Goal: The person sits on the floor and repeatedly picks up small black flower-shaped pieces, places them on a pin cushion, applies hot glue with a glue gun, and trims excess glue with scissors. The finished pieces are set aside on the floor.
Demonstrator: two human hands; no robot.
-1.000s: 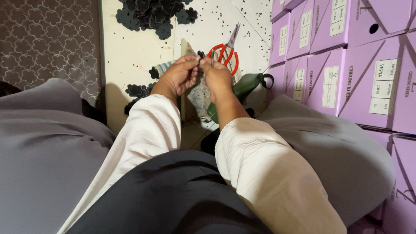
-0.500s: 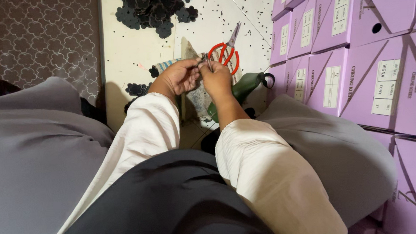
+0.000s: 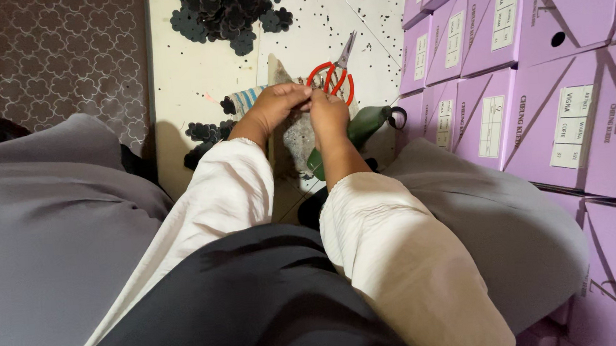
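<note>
My left hand (image 3: 274,108) and right hand (image 3: 329,116) pinch a small grey speckled piece of cloth (image 3: 297,135) between them, over the white floor (image 3: 190,67). Red-handled scissors (image 3: 332,73) lie just behind. Purple cardboard boxes (image 3: 527,56) stand right.

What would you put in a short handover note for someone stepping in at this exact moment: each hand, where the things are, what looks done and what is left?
Left hand: closed, pinching something small against the grey fabric piece; what it pinches is hidden.
Right hand: closed, fingertips meeting the left hand over the same spot.
Red-handled scissors: lying on the floor just beyond the hands, not held.
Green tool: on the floor beside the right wrist.
Done: a pile of black flower-shaped cutouts lies further out, with a smaller cluster by the left arm.
Left: the piece in hand appears unfinished.
Purple boxes are stacked on the right.
</note>
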